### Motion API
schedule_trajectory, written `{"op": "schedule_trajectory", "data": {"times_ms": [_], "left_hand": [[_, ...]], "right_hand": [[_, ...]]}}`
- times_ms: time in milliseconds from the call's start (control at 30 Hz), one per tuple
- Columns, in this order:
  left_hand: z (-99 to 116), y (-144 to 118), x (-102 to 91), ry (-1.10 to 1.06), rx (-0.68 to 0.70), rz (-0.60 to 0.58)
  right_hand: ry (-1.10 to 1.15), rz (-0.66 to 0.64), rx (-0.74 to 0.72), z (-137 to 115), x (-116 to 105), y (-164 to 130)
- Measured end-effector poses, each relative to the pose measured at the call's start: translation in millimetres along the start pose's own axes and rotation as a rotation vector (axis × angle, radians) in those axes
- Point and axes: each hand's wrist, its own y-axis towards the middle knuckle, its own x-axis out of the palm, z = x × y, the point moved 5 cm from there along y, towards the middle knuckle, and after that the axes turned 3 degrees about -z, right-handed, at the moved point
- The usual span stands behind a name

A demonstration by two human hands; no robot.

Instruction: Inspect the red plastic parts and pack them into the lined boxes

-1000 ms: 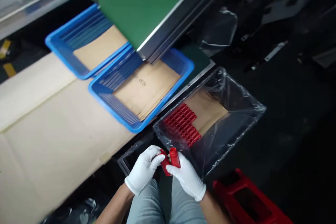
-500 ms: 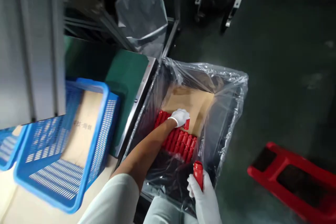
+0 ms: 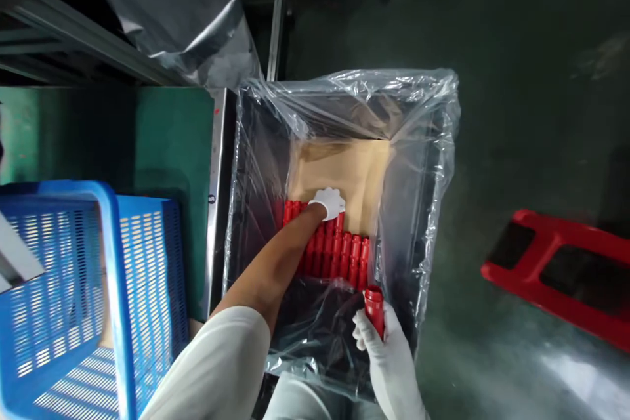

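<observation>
Head view: my left hand [image 3: 329,202] presses a red tube [image 3: 340,221] into the box [image 3: 433,164] rows, right hand [image 3: 388,354] clenches another tube [image 3: 374,307] mid-barrel; light, stiff, slick plastic, probably.

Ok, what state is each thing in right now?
left hand: gloved, down in the box, resting on the red parts
right hand: gloved, holding one red part upright at the near rim
lined box: open, plastic liner draped over its walls
red parts: packed in rows on the cardboard sheet
blue basket: upright
</observation>
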Motion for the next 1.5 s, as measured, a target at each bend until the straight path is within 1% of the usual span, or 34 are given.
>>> {"op": "schedule_trajectory", "data": {"times_ms": [100,167,233,300,367,467,533,600,667,700,767,833,867,933,1000,1033,1100,1200,1267,1333,1500], "left_hand": [[-4.9,-0.4,-2.8,-0.093,-0.003,0.026],[-10.8,-5.3,-6.5,-0.172,-0.024,0.069],[-15.9,-17.8,-11.1,-0.253,-0.064,0.140],[-14.0,-40.2,-11.7,-0.337,-0.081,0.201],[0.1,-70.7,-4.1,-0.429,-0.023,0.199],[37.5,-119.8,20.0,-0.557,0.173,0.103],[56.1,-145.1,35.8,-0.592,0.238,0.087],[64.3,-159.3,46.2,-0.592,0.267,0.100],[63.6,-163.4,48.2,-0.570,0.287,0.116],[60.6,-162.0,45.5,-0.554,0.290,0.128],[51.4,-152.6,33.0,-0.507,0.265,0.174],[41.9,-133.4,14.5,-0.437,0.202,0.236],[38.9,-120.1,5.4,-0.395,0.168,0.257],[37.8,-87.9,-8.4,-0.305,0.119,0.264],[40.3,-53.1,-13.5,-0.216,0.073,0.241],[41.5,-37.1,-12.7,-0.175,0.051,0.225],[41.9,-11.4,-5.9,-0.101,0.013,0.188],[36.6,7.6,9.1,-0.025,-0.012,0.134],[31.9,9.7,16.0,0.002,-0.021,0.114],[29.2,8.1,18.9,0.010,-0.029,0.099],[29.4,1.9,16.5,-0.050,-0.093,0.096]], "right_hand": [[0.071,-0.065,0.045,-4.1,11.7,5.2],[0.160,-0.087,0.081,-3.1,17.5,8.0],[0.246,-0.082,0.135,0.5,21.1,10.2],[0.285,-0.061,0.182,4.2,23.4,12.2],[0.274,-0.040,0.206,6.4,25.5,14.5],[0.219,-0.033,0.182,8.1,29.6,18.7],[0.163,-0.063,0.165,11.6,33.3,21.3],[0.098,-0.103,0.144,16.3,36.1,23.0],[0.032,-0.127,0.114,21.0,36.0,22.7],[-0.006,-0.132,0.095,23.1,34.4,21.3],[-0.141,-0.119,0.023,25.9,27.7,15.5],[-0.394,-0.075,-0.140,25.3,17.9,5.7],[-0.546,-0.053,-0.256,24.0,13.8,-0.6],[-0.825,-0.043,-0.505,22.4,9.9,-14.1],[-1.008,-0.070,-0.688,23.7,9.5,-24.1],[-1.069,-0.091,-0.741,24.5,10.0,-26.7],[-1.152,-0.119,-0.776,25.2,11.1,-28.0],[-1.179,-0.130,-0.782,23.2,13.3,-26.8],[-1.170,-0.115,-0.782,22.6,13.9,-26.5],[-1.166,-0.107,-0.789,23.9,14.3,-26.6],[-1.173,-0.076,-0.852,30.5,12.7,-22.6]]}}
